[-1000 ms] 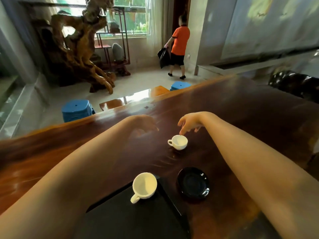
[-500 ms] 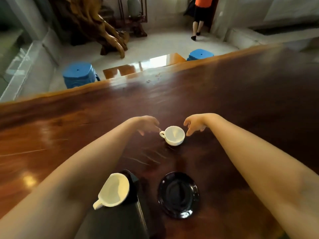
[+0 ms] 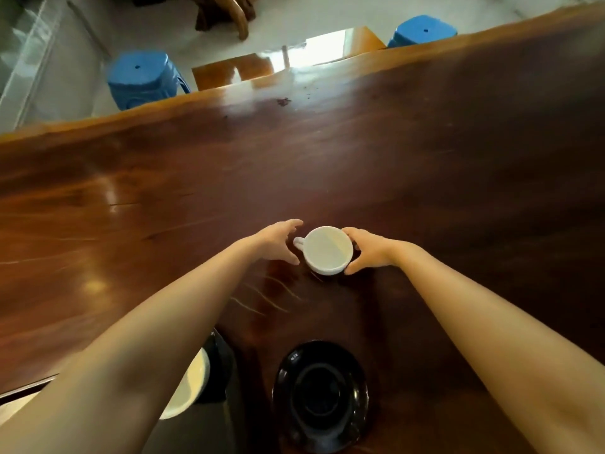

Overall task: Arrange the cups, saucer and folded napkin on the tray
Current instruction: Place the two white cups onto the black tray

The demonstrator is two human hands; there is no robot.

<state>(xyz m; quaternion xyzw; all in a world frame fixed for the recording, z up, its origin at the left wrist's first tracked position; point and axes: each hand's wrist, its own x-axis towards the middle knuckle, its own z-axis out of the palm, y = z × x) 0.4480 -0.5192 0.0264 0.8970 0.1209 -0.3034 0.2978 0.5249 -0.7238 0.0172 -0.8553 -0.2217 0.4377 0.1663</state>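
Observation:
A small white cup [image 3: 327,249] stands upright on the dark wooden table [image 3: 425,158], its handle pointing left. My right hand [image 3: 370,250] wraps its right side, thumb low and fingers at the far rim. My left hand [image 3: 278,242] is spread just left of the handle, holding nothing. A black saucer [image 3: 320,394] lies on the table nearer to me. To its left sits the corner of a black tray [image 3: 209,430], with a second white cup [image 3: 193,385] on it, mostly hidden by my left forearm. No napkin is in view.
The table's far edge runs across the top of the view. Beyond it on the pale floor are two blue stools [image 3: 144,78] [image 3: 424,29] and a glossy low wooden bench [image 3: 284,65]. Light scratches mark the table between cup and saucer.
The view has tilted further down toward the table. My right hand has closed around the cup's right side, and my left hand has come in beside the handle.

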